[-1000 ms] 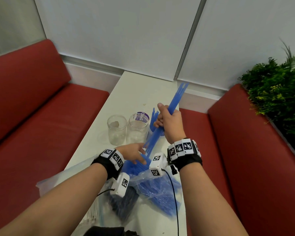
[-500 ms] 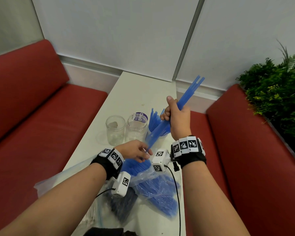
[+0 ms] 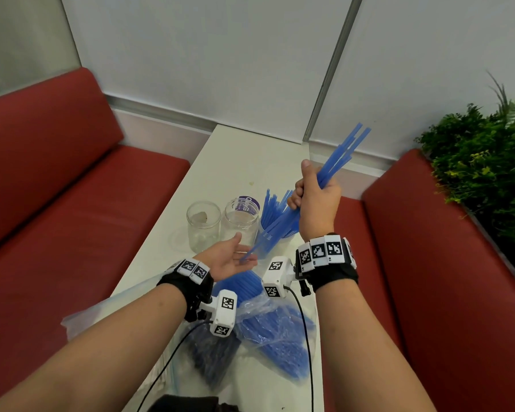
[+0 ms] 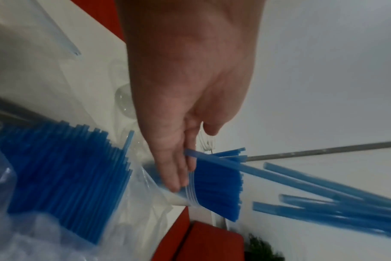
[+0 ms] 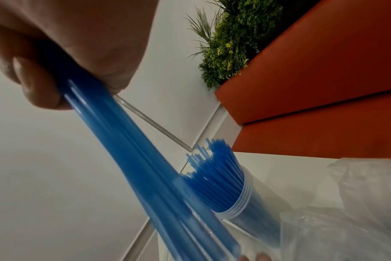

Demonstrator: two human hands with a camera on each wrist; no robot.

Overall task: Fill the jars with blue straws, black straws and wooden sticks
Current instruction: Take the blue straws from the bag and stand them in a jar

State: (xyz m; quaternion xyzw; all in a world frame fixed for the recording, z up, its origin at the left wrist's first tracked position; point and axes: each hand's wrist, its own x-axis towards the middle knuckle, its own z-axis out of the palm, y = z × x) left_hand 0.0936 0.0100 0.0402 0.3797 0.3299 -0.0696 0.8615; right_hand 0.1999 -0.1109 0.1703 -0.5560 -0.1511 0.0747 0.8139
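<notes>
My right hand [image 3: 308, 193] grips a bundle of blue straws [image 3: 336, 162] in a fist, held slanted above the table; in the right wrist view the bundle [image 5: 132, 150] runs down from that hand [image 5: 56, 76]. My left hand [image 3: 241, 258] lies palm up with straight fingers at the bundle's lower ends and holds nothing. Its fingers [image 4: 179, 169] lie against the rim of a jar of blue straws [image 4: 217, 187]. That jar [image 3: 275, 217] stands at the right of a row with two clear empty jars [image 3: 203, 226] [image 3: 241, 226].
An open plastic bag of blue straws [image 3: 275, 337] lies near the table's front edge, with a bag of black straws [image 3: 213, 350] to its left. Red benches [image 3: 57, 203] flank the narrow white table [image 3: 244, 162]. A green plant [image 3: 482, 162] stands at the right.
My right hand has lifted the blue bundle up and to the right, clear of the bag. My left hand has turned palm up and opened under the bundle's lower ends.
</notes>
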